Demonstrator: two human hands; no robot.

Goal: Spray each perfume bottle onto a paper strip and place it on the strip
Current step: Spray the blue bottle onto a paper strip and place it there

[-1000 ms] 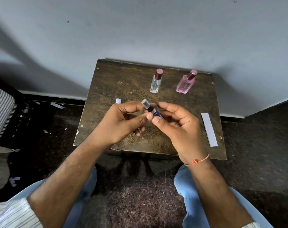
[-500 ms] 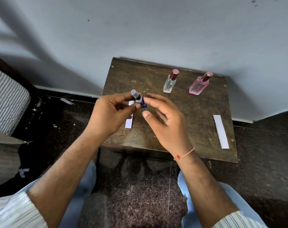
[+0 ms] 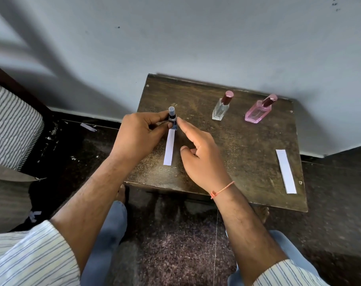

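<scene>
A small dark blue perfume bottle [image 3: 172, 117] with a grey cap stands upright at the far end of a white paper strip [image 3: 169, 147] on the small dark wooden table [image 3: 247, 159]. My left hand [image 3: 141, 134] grips the bottle between thumb and fingers. My right hand [image 3: 198, 153] is beside it with fingers spread, its forefinger tip touching the bottle's right side. At the back of the table stand a clear bottle [image 3: 221, 107] and a pink bottle [image 3: 258, 111], both with maroon caps. A second paper strip [image 3: 286, 171] lies by the table's right edge.
The table stands against a pale wall [image 3: 196, 38]. A striped cushion [image 3: 10, 124] sits at the left. Paper scraps [image 3: 88, 127] lie on the dark floor. My knees in blue jeans [image 3: 111, 230] are below the table's near edge.
The blue bottle has come down from mid-air onto the far end of the left strip. My right hand has opened and drawn back from it; the left hand still grips it.
</scene>
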